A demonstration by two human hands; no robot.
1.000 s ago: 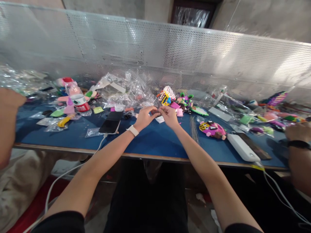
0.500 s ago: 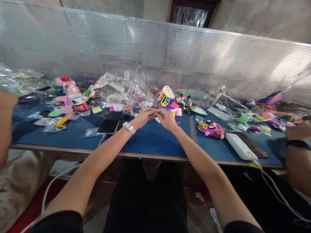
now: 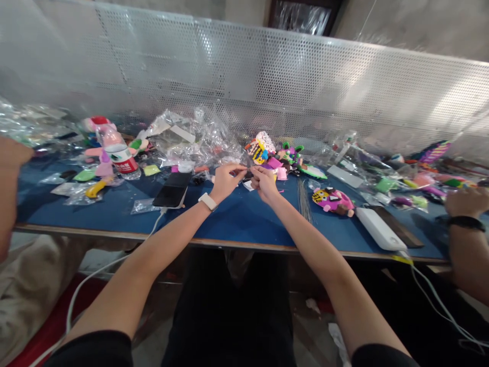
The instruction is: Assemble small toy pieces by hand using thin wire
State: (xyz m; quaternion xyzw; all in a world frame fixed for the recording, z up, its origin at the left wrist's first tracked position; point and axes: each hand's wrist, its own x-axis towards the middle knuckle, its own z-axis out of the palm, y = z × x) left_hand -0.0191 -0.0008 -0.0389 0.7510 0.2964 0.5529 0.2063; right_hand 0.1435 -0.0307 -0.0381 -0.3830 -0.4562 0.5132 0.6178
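Above the blue table my left hand (image 3: 228, 181) and my right hand (image 3: 264, 182) meet fingertip to fingertip. The left thumb and forefinger are pinched together; whatever they hold is too small to name. My right hand is curled, its fingers closed on something I cannot make out. Just beyond the right hand lies a heap of coloured clay figures (image 3: 261, 149) in yellow, white and orange, with pink clay pieces (image 3: 281, 174) beside it. A small white piece (image 3: 248, 185) shows on the table between my hands.
A phone (image 3: 172, 190) on a cable lies left of my hands, with a water bottle (image 3: 124, 162) farther left. Thin wires (image 3: 304, 201), a pink clay figure (image 3: 333, 202) and a white power bank (image 3: 381, 230) lie right. Other people's arms (image 3: 466, 219) reach in at both sides.
My hands have drawn slightly apart at the fingertips. The right hand's fingers have curled in more, and the left hand has opened out behind its pinch.
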